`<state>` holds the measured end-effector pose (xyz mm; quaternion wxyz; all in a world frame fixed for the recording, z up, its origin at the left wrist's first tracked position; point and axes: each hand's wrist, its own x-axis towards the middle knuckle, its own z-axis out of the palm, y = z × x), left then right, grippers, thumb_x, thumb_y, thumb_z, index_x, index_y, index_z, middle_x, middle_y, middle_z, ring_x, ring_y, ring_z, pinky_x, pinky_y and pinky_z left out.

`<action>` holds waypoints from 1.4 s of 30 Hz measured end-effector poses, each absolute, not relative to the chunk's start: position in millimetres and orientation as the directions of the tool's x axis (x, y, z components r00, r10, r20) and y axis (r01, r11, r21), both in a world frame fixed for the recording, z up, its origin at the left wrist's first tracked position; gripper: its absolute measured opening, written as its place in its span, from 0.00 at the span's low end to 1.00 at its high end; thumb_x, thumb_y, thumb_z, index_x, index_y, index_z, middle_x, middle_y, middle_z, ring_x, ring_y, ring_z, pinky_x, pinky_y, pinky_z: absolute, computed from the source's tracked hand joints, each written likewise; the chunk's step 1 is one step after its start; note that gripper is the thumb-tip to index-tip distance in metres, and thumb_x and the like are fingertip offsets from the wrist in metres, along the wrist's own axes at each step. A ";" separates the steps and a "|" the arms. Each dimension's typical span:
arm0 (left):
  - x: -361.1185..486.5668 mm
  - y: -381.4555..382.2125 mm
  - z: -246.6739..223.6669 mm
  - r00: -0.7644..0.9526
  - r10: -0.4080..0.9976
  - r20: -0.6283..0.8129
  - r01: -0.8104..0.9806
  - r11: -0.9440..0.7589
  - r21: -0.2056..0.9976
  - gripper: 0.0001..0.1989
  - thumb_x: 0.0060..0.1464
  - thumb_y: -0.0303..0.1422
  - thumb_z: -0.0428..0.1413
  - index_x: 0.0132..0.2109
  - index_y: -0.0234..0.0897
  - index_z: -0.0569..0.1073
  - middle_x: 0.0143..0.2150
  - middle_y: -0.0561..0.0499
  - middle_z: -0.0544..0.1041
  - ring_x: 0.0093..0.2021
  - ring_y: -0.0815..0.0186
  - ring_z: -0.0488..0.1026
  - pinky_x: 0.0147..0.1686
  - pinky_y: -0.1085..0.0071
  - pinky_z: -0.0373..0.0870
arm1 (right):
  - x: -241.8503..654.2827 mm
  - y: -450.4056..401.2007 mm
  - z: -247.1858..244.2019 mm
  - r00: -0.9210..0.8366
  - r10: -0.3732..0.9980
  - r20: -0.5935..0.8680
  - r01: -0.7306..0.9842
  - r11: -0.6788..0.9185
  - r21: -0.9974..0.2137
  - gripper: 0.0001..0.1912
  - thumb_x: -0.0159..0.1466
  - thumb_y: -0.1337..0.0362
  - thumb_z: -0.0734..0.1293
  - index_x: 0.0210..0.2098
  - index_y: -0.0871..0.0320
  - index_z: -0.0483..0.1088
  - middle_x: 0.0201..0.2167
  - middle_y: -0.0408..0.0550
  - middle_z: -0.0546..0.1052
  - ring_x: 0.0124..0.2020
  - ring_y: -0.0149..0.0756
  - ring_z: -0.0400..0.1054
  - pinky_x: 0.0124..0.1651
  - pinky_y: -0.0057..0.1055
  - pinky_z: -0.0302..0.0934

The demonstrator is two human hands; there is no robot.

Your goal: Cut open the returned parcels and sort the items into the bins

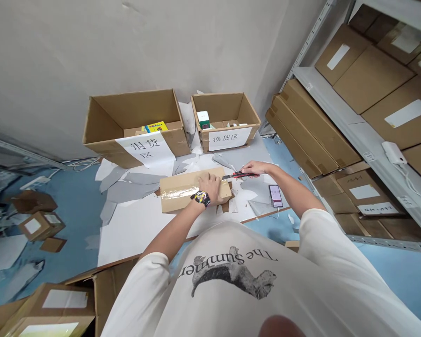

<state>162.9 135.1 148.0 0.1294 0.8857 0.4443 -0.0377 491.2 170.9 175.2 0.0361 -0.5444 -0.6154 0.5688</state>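
A long cardboard box (pixel 178 192) with shiny clear tape lies on the table in front of me. My left hand (pixel 210 186), with a watch on its wrist, holds the box from above near its right end, fingers bent over the top. My right hand (pixel 257 168) is closed around a red and black utility knife (pixel 242 174). The knife's blade (pixel 227 177) points left and meets the box's right end at the top edge; whether it has cut in, I cannot tell.
Two open cartons with handwritten paper signs, a larger one (pixel 107 152) and a smaller one (pixel 228 145), stand at the back. A phone (pixel 275 195) lies at the right with a cable. Grey wrapping scraps (pixel 136 189) cover parts of the table. Shelves of boxes (pixel 372 79) rise at right.
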 end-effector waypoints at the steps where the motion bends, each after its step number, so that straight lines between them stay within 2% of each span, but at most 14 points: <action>1: 160.2 136.3 149.4 0.604 0.777 -0.175 0.794 -0.569 0.215 0.43 0.42 0.50 0.79 0.63 0.41 0.77 0.67 0.29 0.76 0.71 0.24 0.63 0.69 0.21 0.57 | 491.4 174.8 175.9 -0.415 0.697 -0.586 0.639 -0.235 -0.732 0.26 0.69 0.38 0.76 0.42 0.58 0.83 0.20 0.39 0.73 0.18 0.28 0.59 0.22 0.26 0.51; 3: 155.3 138.2 151.3 0.601 0.782 -0.164 0.792 -0.558 0.246 0.43 0.43 0.49 0.78 0.64 0.43 0.76 0.68 0.30 0.75 0.74 0.25 0.61 0.69 0.23 0.60 | 492.0 184.2 176.1 -0.440 0.658 -0.611 0.651 -0.234 -0.722 0.28 0.68 0.37 0.76 0.40 0.58 0.82 0.19 0.39 0.72 0.17 0.27 0.58 0.21 0.26 0.50; 9: 150.4 139.6 150.2 0.568 0.800 -0.196 0.809 -0.497 0.315 0.43 0.43 0.44 0.76 0.64 0.41 0.74 0.67 0.30 0.76 0.80 0.26 0.59 0.75 0.24 0.54 | 492.9 215.3 170.3 -0.549 0.458 -0.699 0.637 -0.312 -0.705 0.28 0.64 0.37 0.79 0.39 0.58 0.80 0.21 0.40 0.75 0.17 0.26 0.59 0.22 0.25 0.52; 12: 148.7 138.4 147.7 0.564 0.801 -0.201 0.807 -0.484 0.337 0.43 0.43 0.44 0.76 0.64 0.39 0.73 0.67 0.30 0.76 0.81 0.26 0.60 0.78 0.25 0.50 | 495.5 220.8 165.4 -0.566 0.369 -0.738 0.637 -0.373 -0.675 0.30 0.63 0.36 0.80 0.42 0.58 0.80 0.22 0.41 0.76 0.18 0.27 0.61 0.22 0.25 0.54; 16: 146.8 134.6 143.8 0.578 0.788 -0.211 0.798 -0.491 0.350 0.43 0.42 0.47 0.77 0.63 0.40 0.72 0.67 0.29 0.76 0.82 0.25 0.60 0.79 0.25 0.46 | 501.8 218.6 160.3 -0.574 0.329 -0.750 0.642 -0.389 -0.661 0.28 0.65 0.38 0.81 0.41 0.58 0.79 0.22 0.40 0.76 0.18 0.27 0.61 0.22 0.24 0.53; 23: 148.1 137.2 142.8 0.591 0.776 -0.219 0.787 -0.496 0.367 0.45 0.40 0.45 0.79 0.63 0.40 0.72 0.70 0.28 0.75 0.81 0.25 0.61 0.80 0.25 0.45 | 476.0 206.4 157.6 -0.610 0.438 -0.660 0.587 -0.309 -0.748 0.28 0.66 0.37 0.79 0.43 0.58 0.82 0.20 0.39 0.75 0.18 0.28 0.62 0.23 0.25 0.53; 28: 148.8 152.9 144.2 0.587 0.779 -0.220 0.784 -0.479 0.395 0.46 0.42 0.46 0.79 0.65 0.39 0.72 0.72 0.28 0.73 0.78 0.28 0.66 0.80 0.25 0.45 | 500.5 165.0 171.9 -0.554 0.441 -0.706 0.618 -0.351 -0.703 0.30 0.65 0.35 0.78 0.36 0.57 0.78 0.21 0.40 0.75 0.20 0.28 0.61 0.24 0.25 0.54; 30: 145.6 156.6 143.5 0.597 0.779 -0.191 0.766 -0.483 0.424 0.49 0.44 0.47 0.79 0.68 0.40 0.71 0.73 0.30 0.74 0.80 0.29 0.65 0.81 0.26 0.43 | 522.9 134.6 180.4 -0.462 0.555 -0.692 0.573 -0.408 -0.711 0.29 0.66 0.35 0.77 0.39 0.58 0.78 0.22 0.41 0.75 0.21 0.29 0.61 0.24 0.26 0.54; 32: 139.1 156.2 142.9 0.620 0.773 -0.136 0.725 -0.498 0.476 0.52 0.47 0.49 0.78 0.74 0.42 0.68 0.75 0.32 0.72 0.82 0.32 0.61 0.82 0.27 0.42 | 534.7 102.4 185.2 -0.251 0.743 -0.620 0.479 -0.462 -0.747 0.29 0.69 0.36 0.73 0.45 0.59 0.79 0.24 0.41 0.75 0.21 0.30 0.61 0.24 0.27 0.54; 34: 130.8 150.9 143.3 0.635 0.770 -0.069 0.666 -0.500 0.554 0.52 0.53 0.49 0.75 0.78 0.43 0.64 0.79 0.34 0.69 0.84 0.36 0.59 0.83 0.32 0.47 | 523.9 75.5 183.2 0.077 0.854 -0.515 0.374 -0.504 -0.779 0.30 0.72 0.39 0.67 0.55 0.60 0.77 0.26 0.42 0.75 0.21 0.32 0.62 0.25 0.28 0.57; 37: 120.4 134.3 145.8 0.560 0.828 0.023 0.578 -0.410 0.706 0.40 0.69 0.46 0.65 0.81 0.43 0.63 0.78 0.35 0.72 0.81 0.45 0.65 0.80 0.42 0.62 | 456.2 50.7 169.5 0.468 0.816 -0.340 0.277 -0.501 -0.820 0.37 0.75 0.43 0.58 0.74 0.59 0.68 0.33 0.46 0.78 0.27 0.39 0.70 0.31 0.32 0.67; 39: 114.9 120.0 146.8 0.509 0.860 0.046 0.452 -0.313 0.836 0.35 0.75 0.46 0.57 0.81 0.43 0.63 0.76 0.35 0.74 0.77 0.48 0.71 0.76 0.46 0.69 | 386.3 41.4 160.1 0.503 0.845 -0.183 0.325 -0.380 -0.866 0.38 0.78 0.44 0.56 0.81 0.55 0.60 0.43 0.51 0.82 0.37 0.43 0.77 0.41 0.37 0.75; 40: 111.0 113.1 146.3 0.501 0.864 0.046 0.363 -0.258 0.895 0.34 0.77 0.47 0.55 0.82 0.43 0.62 0.75 0.35 0.74 0.75 0.49 0.74 0.74 0.47 0.71 | 349.4 38.0 157.2 0.442 0.891 -0.101 0.367 -0.283 -0.886 0.38 0.79 0.43 0.56 0.82 0.51 0.59 0.50 0.54 0.83 0.45 0.45 0.79 0.49 0.40 0.77; 42: 96.4 102.4 142.6 0.476 0.879 0.027 0.188 -0.132 0.973 0.33 0.78 0.52 0.53 0.80 0.41 0.64 0.72 0.34 0.78 0.70 0.49 0.78 0.70 0.49 0.75 | 281.9 33.7 155.8 0.186 0.982 0.037 0.439 -0.049 -0.897 0.37 0.80 0.42 0.58 0.82 0.50 0.61 0.62 0.57 0.81 0.62 0.49 0.77 0.65 0.47 0.73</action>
